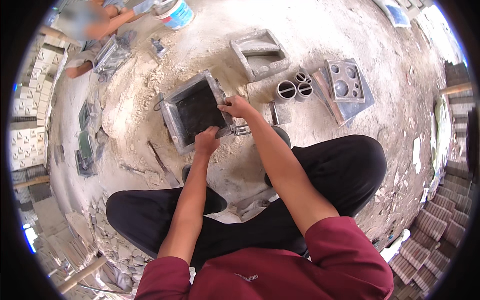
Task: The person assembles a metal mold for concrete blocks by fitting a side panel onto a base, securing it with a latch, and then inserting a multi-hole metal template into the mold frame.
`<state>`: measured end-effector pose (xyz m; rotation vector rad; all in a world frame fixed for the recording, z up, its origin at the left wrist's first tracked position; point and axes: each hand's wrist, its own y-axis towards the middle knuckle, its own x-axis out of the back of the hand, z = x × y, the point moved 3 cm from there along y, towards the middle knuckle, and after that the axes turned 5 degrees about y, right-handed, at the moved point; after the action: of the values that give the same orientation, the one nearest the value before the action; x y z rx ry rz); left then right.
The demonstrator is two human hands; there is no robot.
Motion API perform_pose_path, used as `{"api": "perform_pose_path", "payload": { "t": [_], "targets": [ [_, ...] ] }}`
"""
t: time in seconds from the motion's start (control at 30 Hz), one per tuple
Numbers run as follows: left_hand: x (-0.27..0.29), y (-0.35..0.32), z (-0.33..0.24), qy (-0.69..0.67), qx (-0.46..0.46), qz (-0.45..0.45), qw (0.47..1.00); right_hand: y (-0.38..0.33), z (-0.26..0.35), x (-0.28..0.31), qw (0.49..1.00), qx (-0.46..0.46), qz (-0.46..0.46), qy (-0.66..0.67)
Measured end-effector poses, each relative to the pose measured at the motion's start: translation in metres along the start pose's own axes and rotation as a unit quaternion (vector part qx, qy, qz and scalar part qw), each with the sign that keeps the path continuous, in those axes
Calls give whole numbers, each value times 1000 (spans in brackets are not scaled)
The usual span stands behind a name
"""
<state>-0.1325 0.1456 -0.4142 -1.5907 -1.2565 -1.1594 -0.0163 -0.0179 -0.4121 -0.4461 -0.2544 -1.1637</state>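
A square grey metal mould frame (176, 131), crusted with cement, lies on the dusty ground before me with a dark flat bottom (197, 112). My left hand (206, 141) is closed on its near rim, close to the near right corner. Higher up the right side, my right hand (236, 107) grips the rim with bent fingers. A metal latch with a looped handle (242, 130) sticks out from that corner, between my two forearms. What lies under my fingers is partly hidden.
Beyond the mould stands a cement-covered box frame (260, 75). To the right are round metal cutters (286, 90) and a plate with round holes (345, 81). A long blade (164, 165) lies at left. Another person (107, 25) works at far left near a bucket (175, 14).
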Motion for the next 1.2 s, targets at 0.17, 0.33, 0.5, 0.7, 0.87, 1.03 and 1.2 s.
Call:
{"api": "perform_pose_path", "payload": {
  "t": [0.17,0.33,0.5,0.7,0.87,1.03,1.2],
  "targets": [
    [2,3,1,23,31,40,998,-9,-16,-8,994,-31,67,82],
    [20,9,-17,-49,81,92,991,-59,-68,-17,994,-74,-30,70],
    [35,25,-40,-70,-31,32,997,-68,-59,-15,995,-51,38,-78],
    [28,29,-44,-96,-44,102,989,-53,-58,-1,994,-18,-75,-77],
    [29,22,-36,-82,-64,108,989,-48,-51,-6,992,-16,-108,-65],
    [27,23,-35,-89,-81,77,990,-41,-55,-5,993,-70,-62,-73],
    [23,23,-38,-121,-57,89,987,-41,-56,-2,993,-73,-65,-67]
  ]
}}
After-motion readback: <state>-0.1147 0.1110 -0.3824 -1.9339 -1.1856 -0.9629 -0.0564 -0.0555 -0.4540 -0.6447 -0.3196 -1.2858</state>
